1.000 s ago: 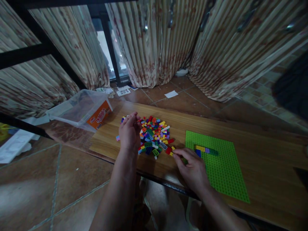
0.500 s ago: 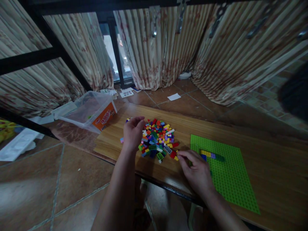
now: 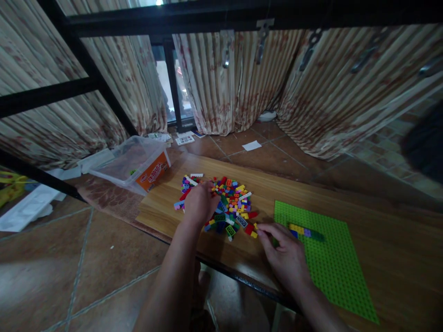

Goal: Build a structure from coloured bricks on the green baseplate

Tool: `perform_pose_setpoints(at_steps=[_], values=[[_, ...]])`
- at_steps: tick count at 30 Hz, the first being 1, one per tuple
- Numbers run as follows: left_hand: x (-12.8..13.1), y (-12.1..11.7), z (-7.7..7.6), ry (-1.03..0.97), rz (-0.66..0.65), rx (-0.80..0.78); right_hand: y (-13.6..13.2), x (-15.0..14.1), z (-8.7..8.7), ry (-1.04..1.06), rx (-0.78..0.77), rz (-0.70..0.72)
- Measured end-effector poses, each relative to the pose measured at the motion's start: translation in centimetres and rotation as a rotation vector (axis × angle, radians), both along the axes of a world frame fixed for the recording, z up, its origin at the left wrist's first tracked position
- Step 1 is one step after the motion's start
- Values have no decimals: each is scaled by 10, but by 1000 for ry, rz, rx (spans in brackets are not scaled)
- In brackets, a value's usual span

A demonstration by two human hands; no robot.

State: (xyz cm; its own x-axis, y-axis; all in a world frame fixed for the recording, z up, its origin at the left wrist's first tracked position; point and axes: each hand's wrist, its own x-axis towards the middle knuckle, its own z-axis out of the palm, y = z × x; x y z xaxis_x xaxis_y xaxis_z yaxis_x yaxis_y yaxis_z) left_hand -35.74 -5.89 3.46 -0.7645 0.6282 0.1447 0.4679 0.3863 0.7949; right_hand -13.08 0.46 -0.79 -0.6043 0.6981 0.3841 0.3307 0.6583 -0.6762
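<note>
Left hand (image 3: 200, 203) is over the brick pile (image 3: 238, 198), fingers bent down into it; tips hidden, so we can't tell if it's gripping anything. Right hand (image 3: 285, 249) is at the pile's near right edge, thumb and index pinching a small yellow brick (image 3: 256, 226). Pile sits loose on the wooden table (image 3: 211, 165). Green baseplate (image 3: 335, 267) lies right of it; we see a brick row (image 3: 301, 230) on its far left part: yellow, purple, dark green. Clear bin (image 3: 155, 150) stands far left.
</note>
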Motion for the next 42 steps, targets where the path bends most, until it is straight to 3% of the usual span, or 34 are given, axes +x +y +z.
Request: perform_pose_setpoints(at_steps=[4, 9, 14, 18, 21, 26, 42], values=[[4, 4, -3, 113, -3, -66, 0, 1, 0, 7, -16, 4], [2, 4, 1, 7, 0, -18, 2, 3, 0, 37, -13, -4], [7, 3, 11, -462, -357, 239, 1, 3, 3, 112, -154, -60], [28, 6, 14, -728, -629, 206, 2, -1, 13, 268, -444, -139], [44, 11, 12, -758, -732, 170, 5, -3, 20, 392, -655, -153], [60, 18, 8, -734, -797, 149, 8, -4, 23, 468, -805, -117], [66, 22, 12, -691, -842, 126, 9, -3, 19, 501, -815, -139]])
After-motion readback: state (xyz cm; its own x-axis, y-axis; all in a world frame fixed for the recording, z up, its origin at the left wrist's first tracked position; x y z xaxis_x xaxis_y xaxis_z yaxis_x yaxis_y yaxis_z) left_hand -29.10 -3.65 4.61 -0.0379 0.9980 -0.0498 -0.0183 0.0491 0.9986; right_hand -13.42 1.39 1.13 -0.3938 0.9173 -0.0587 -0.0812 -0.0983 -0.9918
